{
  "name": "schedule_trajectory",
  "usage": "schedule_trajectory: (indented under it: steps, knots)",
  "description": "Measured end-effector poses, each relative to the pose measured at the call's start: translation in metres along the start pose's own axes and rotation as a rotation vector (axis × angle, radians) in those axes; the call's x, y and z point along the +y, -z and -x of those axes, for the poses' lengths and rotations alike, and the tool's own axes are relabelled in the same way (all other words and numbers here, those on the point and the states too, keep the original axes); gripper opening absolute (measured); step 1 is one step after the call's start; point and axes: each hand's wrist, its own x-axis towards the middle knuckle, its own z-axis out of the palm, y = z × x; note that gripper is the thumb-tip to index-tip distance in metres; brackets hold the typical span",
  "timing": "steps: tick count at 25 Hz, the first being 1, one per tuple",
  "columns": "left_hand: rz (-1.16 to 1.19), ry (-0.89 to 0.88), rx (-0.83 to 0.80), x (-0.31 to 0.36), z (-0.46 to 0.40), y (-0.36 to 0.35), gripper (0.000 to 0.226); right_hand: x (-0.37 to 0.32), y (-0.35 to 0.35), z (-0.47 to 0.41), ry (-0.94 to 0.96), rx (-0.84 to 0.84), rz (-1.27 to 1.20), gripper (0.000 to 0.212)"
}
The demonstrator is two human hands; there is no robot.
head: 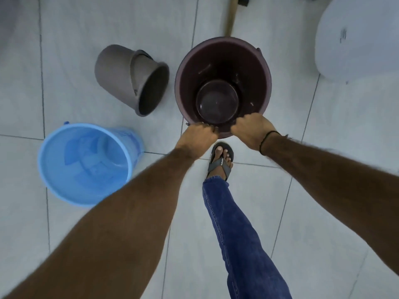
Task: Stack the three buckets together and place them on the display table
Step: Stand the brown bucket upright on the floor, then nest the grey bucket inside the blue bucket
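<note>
A dark maroon bucket [222, 70] stands upright on the tiled floor ahead of me. My left hand [197, 134] and my right hand [250, 130] both grip its near rim, close together. A grey bucket [121, 76] lies on its side to the left, its mouth facing right and towards me. Nearer to me on the left, a light blue bucket [84, 165] stands upright with its mouth open to the camera. All three buckets are apart from one another.
My sandalled foot [220, 158] and jeans leg are just below the maroon bucket. A wooden handle [231, 16] leans behind that bucket. A white rounded object [358, 37] fills the upper right. Pale floor tiles surround everything.
</note>
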Motion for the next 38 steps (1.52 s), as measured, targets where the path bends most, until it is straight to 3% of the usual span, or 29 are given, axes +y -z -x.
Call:
schedule_trajectory:
  steps: [5,10,15,20,29,33,38]
  knots:
    - [-0.113,-0.135,-0.051,-0.007,0.004,-0.014,0.033,-0.038,-0.028,0.002,-0.213,-0.003,-0.287,0.014]
    - [-0.208,-0.16,-0.061,-0.042,0.048,0.024,0.063,-0.083,0.024,0.021,-0.557,0.044,-0.745,0.024]
    - [-0.254,-0.176,-0.121,-0.091,0.101,0.078,0.061,-0.139,0.093,0.036,-0.88,0.129,-1.298,0.036]
    - [-0.382,-0.27,-0.172,-0.137,0.114,0.119,0.056,-0.182,0.137,0.008,-0.93,0.117,-1.758,0.053]
    - [-0.513,-0.33,-0.35,-0.223,0.054,0.11,0.06,-0.176,0.159,-0.088,-0.968,0.03,-2.123,0.053]
    - [-0.696,-0.521,-0.351,-0.245,0.001,0.093,0.069,-0.186,0.149,-0.155,-1.108,0.051,-2.227,0.052]
    - [-0.934,-0.904,-0.358,-0.277,-0.04,0.054,0.063,-0.214,0.138,-0.254,-1.276,0.089,-2.076,0.038]
